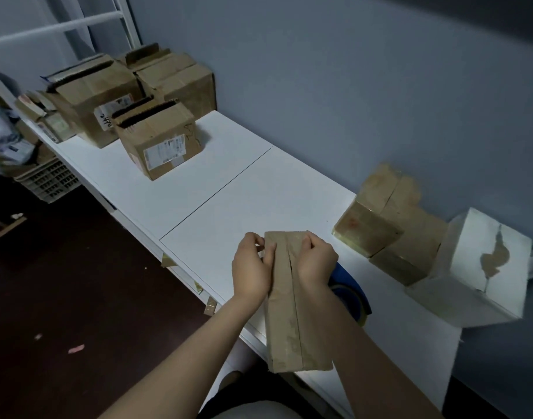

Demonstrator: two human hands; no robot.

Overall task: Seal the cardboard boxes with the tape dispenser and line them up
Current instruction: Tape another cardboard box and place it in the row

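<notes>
view: head camera, looking down over the table edge.
long box (pixel 292 322): lies on the near edge of the white table (pixel 216 189), its near end overhanging towards the person; the centre seam runs lengthwise and shows no tape.
left hand (pixel 250 267): grasps the far left corner, thumb on top and fingers curled over the edge, apparently to hold that flap down.
right hand (pixel 316 261): fingers curled over the right flap near the far end, pressing it towards the seam.
tape dispenser (pixel 352 293): blue, just beside the box on the right, partly hidden by the right wrist; judged parked within reach.
finished row (pixel 410 252): two brown boxes and a white one against the wall, touching.
open boxes (pixel 159 137): at the far left, well apart, flaps up.
tape strips (pixel 211 306): stuck along the table's front edge.
stage: flaps being closed; taping not yet begun.
</notes>
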